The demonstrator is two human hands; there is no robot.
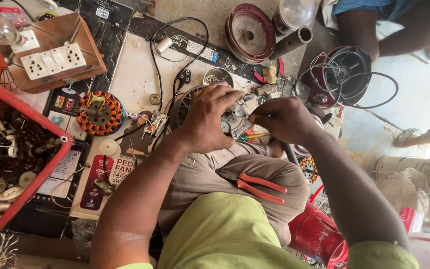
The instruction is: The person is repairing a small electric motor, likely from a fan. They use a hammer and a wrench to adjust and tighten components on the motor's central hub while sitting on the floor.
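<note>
My left hand (pixel 209 119) lies over a grey metal fan motor housing (pixel 234 119) and grips its left side. My right hand (pixel 282 119) pinches at the housing's right edge, fingers closed on a thin screwdriver with a green and yellow handle (pixel 253 135). The motor rests just beyond my bent knee. Orange-handled pliers (pixel 255 183) lie on my thigh. Most of the housing is hidden under my left hand.
A copper-wound stator (pixel 99 113) lies left on printed cardboard. A red crate (pixel 11 159) of small parts fills the left edge. A switchboard with a bulb (pixel 51 55), a red motor cover (pixel 249 32), a black cable (pixel 175 60), and other people's limbs (pixel 374 30) surround the work.
</note>
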